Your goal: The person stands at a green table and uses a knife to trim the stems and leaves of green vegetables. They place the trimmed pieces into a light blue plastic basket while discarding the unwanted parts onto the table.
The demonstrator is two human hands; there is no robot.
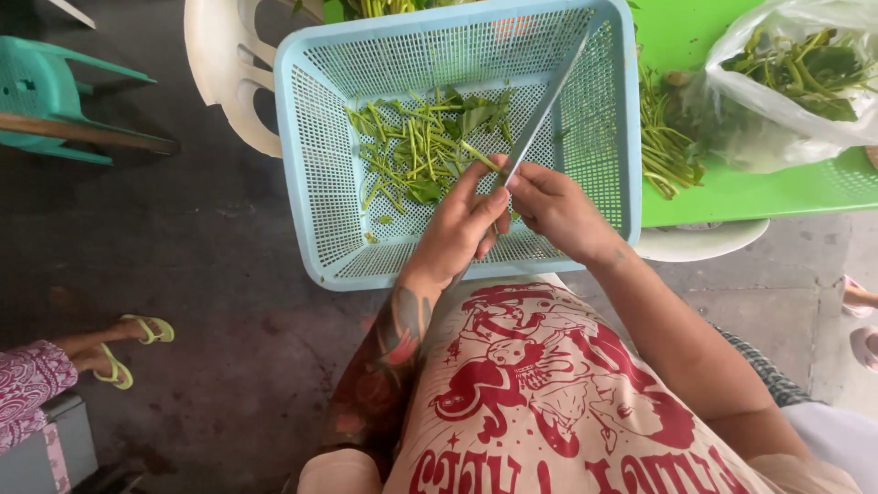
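Left hand [462, 224] pinches green stem [476, 154], frame centre; right hand [558, 206] grips knife [540, 119] over blue basket [320, 192]. Mid-cut, probably; next slice needs fingers clear.

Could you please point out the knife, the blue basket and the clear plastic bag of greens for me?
knife [541, 114]: head view, middle of the long blade.
blue basket [315, 165]: head view, its left perforated wall.
plastic bag [777, 119]: head view, the clear film on its lower front.

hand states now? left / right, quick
Left hand: closed on a green stem over the blue basket.
Right hand: closed on a knife, blade pointing up and away.
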